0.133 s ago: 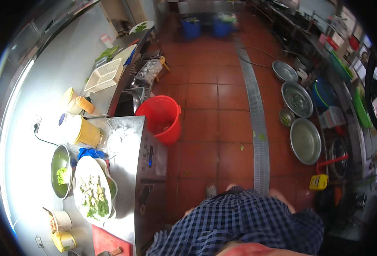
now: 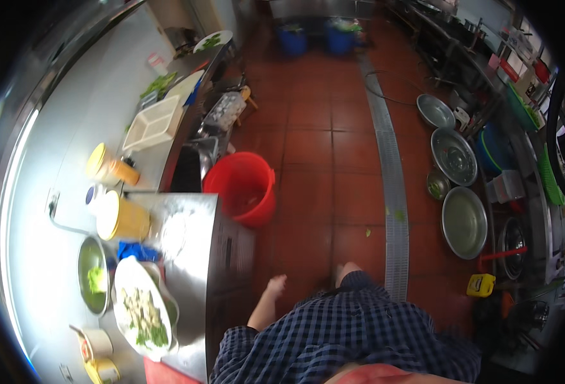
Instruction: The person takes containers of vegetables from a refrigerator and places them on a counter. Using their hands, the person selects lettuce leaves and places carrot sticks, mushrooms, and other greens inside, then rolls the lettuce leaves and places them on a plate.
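Left grip point(image 2: 273, 286) open, empty; steel counter point(image 2: 215, 256) just beside.

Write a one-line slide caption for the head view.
Left hand hangs empty beside a steel counter bearing a plate of food, near a red bucket.

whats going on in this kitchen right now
A person in a blue checked shirt stands beside a steel counter, looking down at a red tiled floor. The left hand hangs empty by the counter's front, touching nothing; the right hand is out of view. On the counter sit a white plate of chopped food, a pot with greens and a yellow tub. A red bucket stands on the floor.
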Action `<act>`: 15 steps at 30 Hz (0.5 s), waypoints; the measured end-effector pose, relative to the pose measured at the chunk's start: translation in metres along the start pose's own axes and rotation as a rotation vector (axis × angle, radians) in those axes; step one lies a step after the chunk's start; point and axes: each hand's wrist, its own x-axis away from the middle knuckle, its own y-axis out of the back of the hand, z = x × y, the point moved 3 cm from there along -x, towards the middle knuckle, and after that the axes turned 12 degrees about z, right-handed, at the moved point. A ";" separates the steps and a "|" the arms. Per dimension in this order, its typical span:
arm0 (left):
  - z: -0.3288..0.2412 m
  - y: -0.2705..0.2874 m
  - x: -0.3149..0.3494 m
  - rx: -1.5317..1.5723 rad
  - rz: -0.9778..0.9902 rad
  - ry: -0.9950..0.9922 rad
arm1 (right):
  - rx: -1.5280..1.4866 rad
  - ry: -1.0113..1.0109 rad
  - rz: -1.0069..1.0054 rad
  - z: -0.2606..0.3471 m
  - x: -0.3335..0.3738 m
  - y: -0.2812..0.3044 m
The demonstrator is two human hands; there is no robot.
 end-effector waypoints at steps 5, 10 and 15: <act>-0.211 0.053 -0.023 -0.138 0.016 -0.020 | 0.276 0.007 0.045 0.032 -0.147 0.079; -0.225 0.055 -0.200 -0.306 0.076 -0.366 | 0.394 -0.200 -0.018 0.024 -0.145 0.241; -0.295 0.060 -0.193 -0.119 0.107 -0.070 | 0.417 -0.157 -0.672 0.085 -0.188 0.481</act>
